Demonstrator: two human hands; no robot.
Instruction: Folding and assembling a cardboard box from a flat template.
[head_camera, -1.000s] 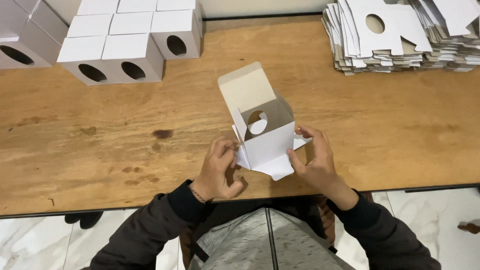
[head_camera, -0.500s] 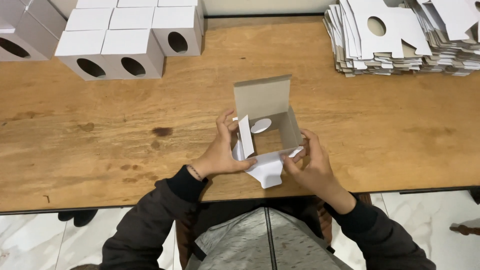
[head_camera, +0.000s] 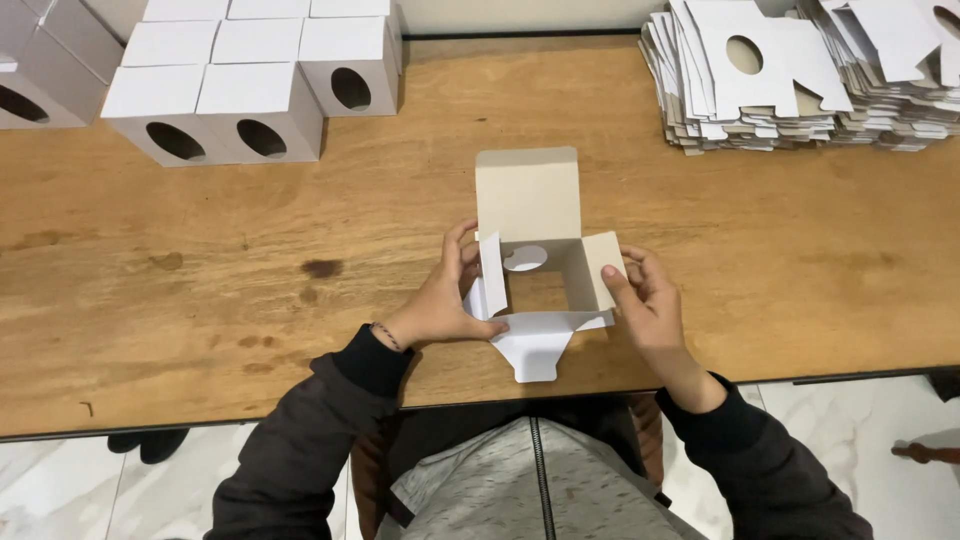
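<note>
Small cardboard box (head_camera: 535, 285) near the front edge of the table (head_camera: 250, 290), open end up, held between both hands; white outside, plain brown inside; big lid flap standing up at the far side, two narrow side flaps spread out, a tapered white tab pointing toward the body over the table edge; round hole in one wall, seen through the open top.

Left hand (head_camera: 445, 295) wrapped around the box's left side, fingers curled and pressing the left flap, thumb along the lower edge; right hand (head_camera: 645, 300) against the right side, thumb on the right flap, fingers bent behind it; both gripping the box, neither fully closed.

Thin, stiff, matte card with sharp creases; finished boxes (head_camera: 250, 85) at far left, white cubes in rows, each with an oval hole in front; at far right a thick, untidy stack of flat blanks (head_camera: 800, 75), white, with round holes.

Worn wooden tabletop, orange-brown, grainy, with dark stains; pale marbled floor tiles (head_camera: 90, 490) below; dark sleeves and a grey zipped top at the bottom.
</note>
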